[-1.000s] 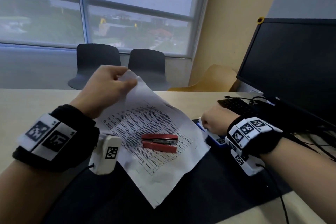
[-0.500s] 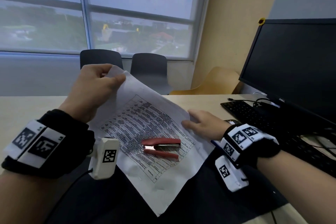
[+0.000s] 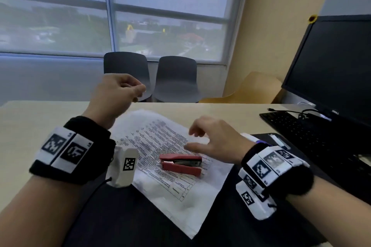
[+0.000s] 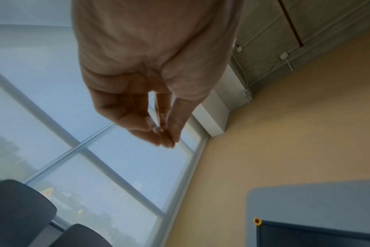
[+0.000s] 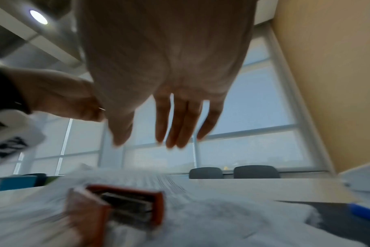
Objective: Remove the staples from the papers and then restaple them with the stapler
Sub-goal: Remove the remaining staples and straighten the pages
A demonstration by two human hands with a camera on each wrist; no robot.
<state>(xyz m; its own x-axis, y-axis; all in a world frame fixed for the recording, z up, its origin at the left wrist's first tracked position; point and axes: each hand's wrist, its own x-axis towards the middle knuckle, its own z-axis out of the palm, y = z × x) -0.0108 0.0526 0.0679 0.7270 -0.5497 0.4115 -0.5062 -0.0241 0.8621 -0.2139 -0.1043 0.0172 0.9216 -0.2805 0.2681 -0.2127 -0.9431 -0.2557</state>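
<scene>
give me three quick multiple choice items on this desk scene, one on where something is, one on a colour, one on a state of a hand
1. Where does the stapler lie?
A. on the keyboard
B. on the papers
C. on a chair

2. What colour is the stapler's body?
A. red
B. green
C. yellow

3. How is the right hand?
A. gripping the stapler
B. pinching a page corner
C. fingers spread, holding nothing

Key:
1 B, the head view shows it resting on the printed sheets.
2 A, both the head and right wrist views show red shells.
3 C, the right wrist view shows straight, spread fingers above the stapler, apart from it.
</scene>
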